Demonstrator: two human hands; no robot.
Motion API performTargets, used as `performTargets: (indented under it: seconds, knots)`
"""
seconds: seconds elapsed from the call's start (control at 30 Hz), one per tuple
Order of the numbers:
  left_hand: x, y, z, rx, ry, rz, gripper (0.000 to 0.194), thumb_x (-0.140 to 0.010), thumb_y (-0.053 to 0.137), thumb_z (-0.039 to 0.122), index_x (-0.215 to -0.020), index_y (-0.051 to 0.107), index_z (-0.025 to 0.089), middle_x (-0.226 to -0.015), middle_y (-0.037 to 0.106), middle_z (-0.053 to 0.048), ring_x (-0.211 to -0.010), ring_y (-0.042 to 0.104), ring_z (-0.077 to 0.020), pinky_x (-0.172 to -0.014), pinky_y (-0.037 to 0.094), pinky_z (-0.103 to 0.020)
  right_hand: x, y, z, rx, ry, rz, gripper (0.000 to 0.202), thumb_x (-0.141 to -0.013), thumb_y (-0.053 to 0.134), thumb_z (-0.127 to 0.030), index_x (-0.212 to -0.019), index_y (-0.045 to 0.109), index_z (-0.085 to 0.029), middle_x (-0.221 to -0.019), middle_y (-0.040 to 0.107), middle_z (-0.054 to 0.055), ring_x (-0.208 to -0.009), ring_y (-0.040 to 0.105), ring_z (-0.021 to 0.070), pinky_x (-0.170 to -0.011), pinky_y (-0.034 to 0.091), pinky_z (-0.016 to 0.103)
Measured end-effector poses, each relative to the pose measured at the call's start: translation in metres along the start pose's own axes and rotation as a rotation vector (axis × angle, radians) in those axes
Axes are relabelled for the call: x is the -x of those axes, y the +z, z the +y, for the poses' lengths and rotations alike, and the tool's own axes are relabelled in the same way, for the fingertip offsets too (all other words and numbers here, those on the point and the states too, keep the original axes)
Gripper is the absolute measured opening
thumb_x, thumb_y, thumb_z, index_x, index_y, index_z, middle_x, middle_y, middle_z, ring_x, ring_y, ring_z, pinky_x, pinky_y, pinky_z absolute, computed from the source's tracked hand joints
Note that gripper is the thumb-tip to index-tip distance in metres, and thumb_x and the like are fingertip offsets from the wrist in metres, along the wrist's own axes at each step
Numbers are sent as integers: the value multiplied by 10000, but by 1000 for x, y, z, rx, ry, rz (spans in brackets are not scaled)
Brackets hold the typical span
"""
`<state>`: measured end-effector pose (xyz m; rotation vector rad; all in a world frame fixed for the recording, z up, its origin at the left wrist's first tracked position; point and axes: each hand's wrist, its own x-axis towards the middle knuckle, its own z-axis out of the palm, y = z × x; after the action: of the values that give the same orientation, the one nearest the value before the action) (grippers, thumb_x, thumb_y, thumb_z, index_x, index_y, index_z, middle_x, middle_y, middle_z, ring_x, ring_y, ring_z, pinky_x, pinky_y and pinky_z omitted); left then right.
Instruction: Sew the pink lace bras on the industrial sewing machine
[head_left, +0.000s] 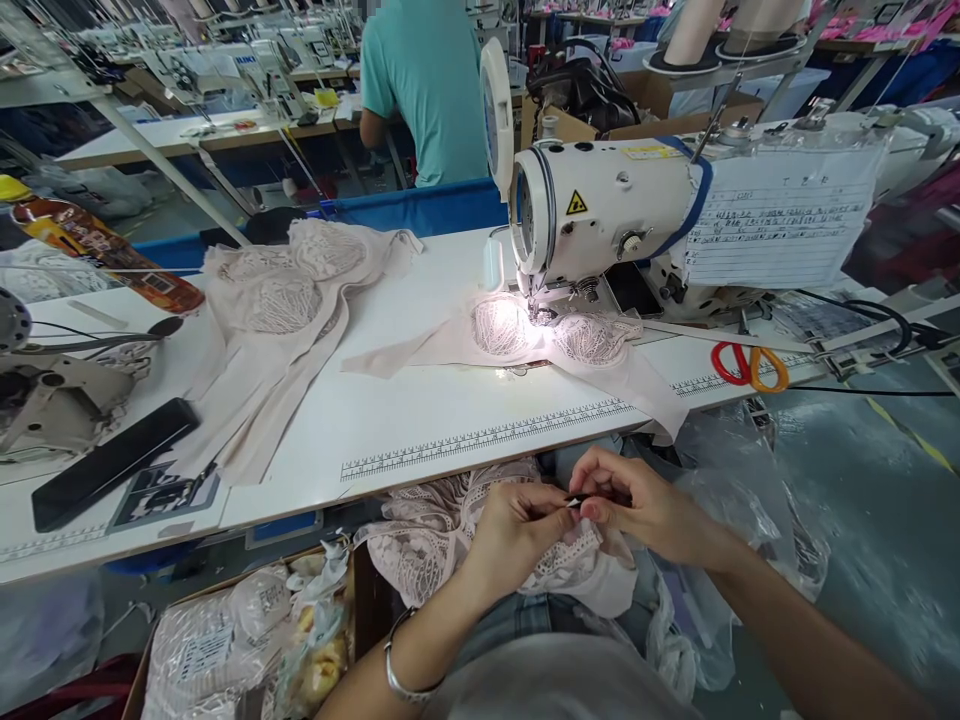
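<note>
Over my lap, my left hand (514,530) and my right hand (645,505) meet fingertip to fingertip. Both pinch a small black-and-white piece (576,501), too small to tell its kind. Below them, pale pink lace bras (427,545) lie heaped on my lap. One more bra (592,340) is spread on the table under the needle of the lit sewing machine (607,205), its right wing hanging over the front edge. Further left, several bras (281,300) lie stacked on the white table (420,430), their wings trailing toward me.
Red-and-orange-handled scissors (750,367) lie right of the machine. A dark phone-like slab (112,465) and a drink bottle (105,250) are at the left. Below the table stands a box (161,610) of wrapped goods. A person (427,90) in a teal shirt sits beyond.
</note>
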<state>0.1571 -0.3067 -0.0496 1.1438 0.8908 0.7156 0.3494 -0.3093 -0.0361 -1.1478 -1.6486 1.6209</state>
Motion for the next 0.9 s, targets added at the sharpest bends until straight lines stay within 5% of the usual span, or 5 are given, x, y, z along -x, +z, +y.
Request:
performTargets:
  seconds: [0.27, 0.5, 0.67, 0.8, 0.9]
  knots:
    - [1, -1, -1, 6, -30, 65, 285, -776, 742, 405, -724, 793, 129, -611, 660, -53, -547, 487, -110, -510, 345, -217, 8, -9, 9, 35, -100, 219, 475, -915, 508, -693, -899, 564, -221, -634, 434, -56, -527, 360, 107, -517, 291, 257]
    - [-2, -4, -2, 60, 2, 125, 324, -780, 762, 450, -709, 785, 135, -583, 659, -42, -543, 522, -114, -521, 396, -213, 28, -10, 27, 438, 157, -94, 363, -900, 610, -550, -809, 676, -206, -557, 456, -34, -496, 374, 126, -510, 279, 266]
    - [-7, -16, -5, -99, 219, 74, 290, -950, 573, 328, -1120, 723, 147, -1079, 734, -114, -978, 672, -213, -866, 541, -311, 35, -16, 8, 292, -218, -224, 521, -903, 511, -559, -538, 348, -224, -696, 470, 23, -642, 498, 168, -622, 410, 311]
    - [-15, -17, -23, -419, 434, -216, 482, -963, 437, 129, -1440, 474, 195, -1459, 520, -158, -1331, 519, -231, -1100, 457, -433, 34, -13, -11, -27, -378, -246, 534, -880, 493, -573, -539, 257, -238, -580, 354, -7, -540, 402, 166, -595, 418, 329]
    - [-20, -11, -32, -766, 541, -491, 482, -894, 655, 206, -1370, 576, 220, -1630, 276, -143, -1498, 278, -316, -1174, 362, -499, 32, 5, -14, -88, -344, -252, 617, -839, 417, -723, -500, 203, -253, -492, 253, -22, -469, 346, 168, -568, 434, 341]
